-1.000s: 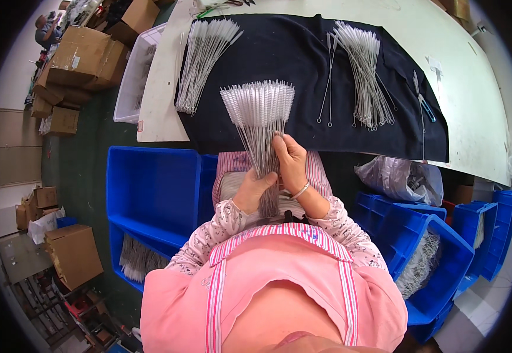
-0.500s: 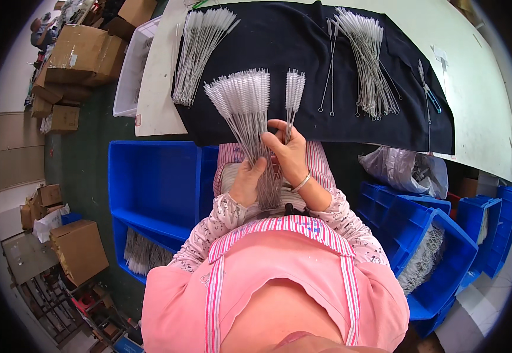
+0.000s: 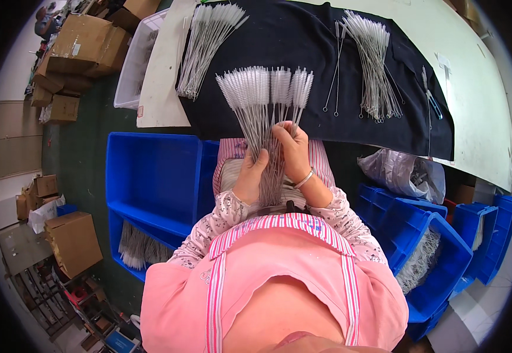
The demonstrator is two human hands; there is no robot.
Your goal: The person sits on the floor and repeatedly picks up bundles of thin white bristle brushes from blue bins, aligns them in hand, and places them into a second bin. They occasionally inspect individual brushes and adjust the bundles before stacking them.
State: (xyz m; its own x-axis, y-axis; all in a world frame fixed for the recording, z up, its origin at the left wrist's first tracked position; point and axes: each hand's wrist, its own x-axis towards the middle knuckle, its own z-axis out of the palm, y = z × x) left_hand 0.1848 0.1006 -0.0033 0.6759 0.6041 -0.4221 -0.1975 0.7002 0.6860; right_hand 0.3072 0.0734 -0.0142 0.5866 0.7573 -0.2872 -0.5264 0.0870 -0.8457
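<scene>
My left hand point(image 3: 251, 178) is closed around the wire stems of a fanned bundle of straw brushes point(image 3: 245, 91), white bristles pointing away from me. Beside it, my right hand point(image 3: 293, 154) pinches the stems of a few more straw brushes point(image 3: 301, 88), just right of the bundle. A small clump of bristle heads point(image 3: 280, 87) stands between the two groups; which hand carries it I cannot tell. The lower stems run together down between my palms above my lap.
On the black cloth point(image 3: 279, 35) lie a brush pile point(image 3: 209, 47) at left, another point(image 3: 373, 65) at right, two loose brushes, and blue-handled pliers point(image 3: 434, 105). Blue bins point(image 3: 150, 176) flank me, some holding brushes. A clear plastic bag point(image 3: 406, 170) sits at right, cardboard boxes point(image 3: 73, 244) at left.
The wide gap between the left bundle and the right-hand brushes has mostly closed, with a small clump now showing between them. My right hand has shifted slightly and its fingers have bent inward.
</scene>
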